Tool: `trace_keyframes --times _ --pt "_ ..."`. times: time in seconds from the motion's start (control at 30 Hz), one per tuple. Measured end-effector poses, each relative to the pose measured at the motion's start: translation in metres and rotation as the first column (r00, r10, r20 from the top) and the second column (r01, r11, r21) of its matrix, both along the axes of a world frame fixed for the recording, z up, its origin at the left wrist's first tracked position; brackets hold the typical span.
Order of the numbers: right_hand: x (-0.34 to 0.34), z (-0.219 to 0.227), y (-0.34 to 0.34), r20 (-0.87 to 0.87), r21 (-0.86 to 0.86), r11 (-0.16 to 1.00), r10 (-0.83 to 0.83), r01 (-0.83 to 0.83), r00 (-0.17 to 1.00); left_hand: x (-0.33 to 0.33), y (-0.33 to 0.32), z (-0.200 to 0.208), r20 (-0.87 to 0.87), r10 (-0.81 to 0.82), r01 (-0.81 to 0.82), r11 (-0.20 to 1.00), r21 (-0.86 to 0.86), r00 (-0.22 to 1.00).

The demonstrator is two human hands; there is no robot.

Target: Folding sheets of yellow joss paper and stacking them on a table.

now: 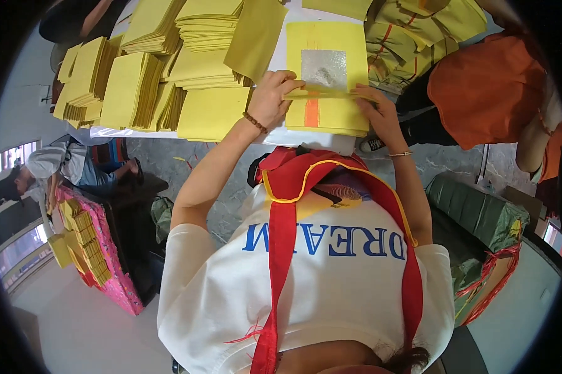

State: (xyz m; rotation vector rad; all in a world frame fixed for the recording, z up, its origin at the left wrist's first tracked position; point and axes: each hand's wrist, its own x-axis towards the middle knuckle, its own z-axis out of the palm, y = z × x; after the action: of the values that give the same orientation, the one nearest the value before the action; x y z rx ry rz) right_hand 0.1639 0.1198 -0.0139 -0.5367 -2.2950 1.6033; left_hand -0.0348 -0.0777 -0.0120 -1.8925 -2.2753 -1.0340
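Observation:
My left hand (270, 100), with a beaded bracelet at its wrist, pinches the left end of a raised yellow paper sheet edge (331, 95). At its right end, my right hand (382, 117) grips the same edge between thumb and fingers. This edge runs crosswise, partly folded up, over more yellow paper (344, 117) with an orange stripe down it. Just beyond it lies a yellow sheet (348, 38) bearing a silver foil square (323, 65). Whether these are one sheet or several layers I cannot tell.
Several stacks of yellow paper (128, 90) fill the table's left side, with a loose sheet (253, 40) leaning beside them. Bundled yellow paper with red ties (396, 50) lies at the right. A person in orange (480, 93) is close on that side; another person (75, 165) works at the left.

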Motion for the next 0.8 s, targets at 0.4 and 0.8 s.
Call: trace_keyframes --times 0.4,0.8 --pt "0.022 0.011 0.000 -0.016 0.607 0.764 0.288 -0.220 0.958 0.022 -0.029 0.031 -0.150 -0.214 0.207 0.976 -0.064 0.965" --pt "0.000 0.018 -0.018 0.085 -0.185 0.961 -0.195 0.207 0.977 0.011 0.008 0.004 0.473 0.334 -0.248 0.940 -0.237 0.815"
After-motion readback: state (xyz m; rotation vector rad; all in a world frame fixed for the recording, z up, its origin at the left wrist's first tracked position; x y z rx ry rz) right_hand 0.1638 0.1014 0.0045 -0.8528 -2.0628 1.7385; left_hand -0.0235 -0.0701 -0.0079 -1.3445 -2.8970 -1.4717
